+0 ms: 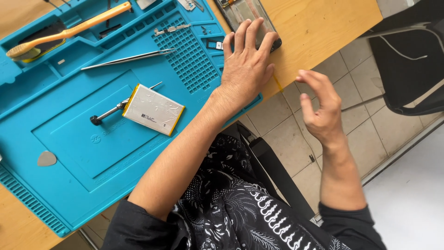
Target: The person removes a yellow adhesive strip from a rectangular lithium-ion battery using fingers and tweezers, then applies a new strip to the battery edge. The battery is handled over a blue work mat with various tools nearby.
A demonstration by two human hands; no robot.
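A dark, flat opened phone (249,14) lies at the far edge of the wooden tabletop (319,23), just right of the blue silicone work mat (69,139). The left hand (245,65) rests flat on it, fingers spread, gripping nothing. The right hand (321,106) hovers off the tabletop's edge, loosely open and empty. On the mat lie a silver rectangular battery (153,109), metal tweezers (127,59) and a wooden-handled brush (64,32).

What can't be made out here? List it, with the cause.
- Opened dark phone, head view: top cut by the frame edge, lower end covered by the left hand.
- Thin metal screwdriver: middle hidden under the flat silver battery pack.
- Right hand: off the table, fingers motion-blurred.
- Small parts in the blue silicone mat's trays: too small.
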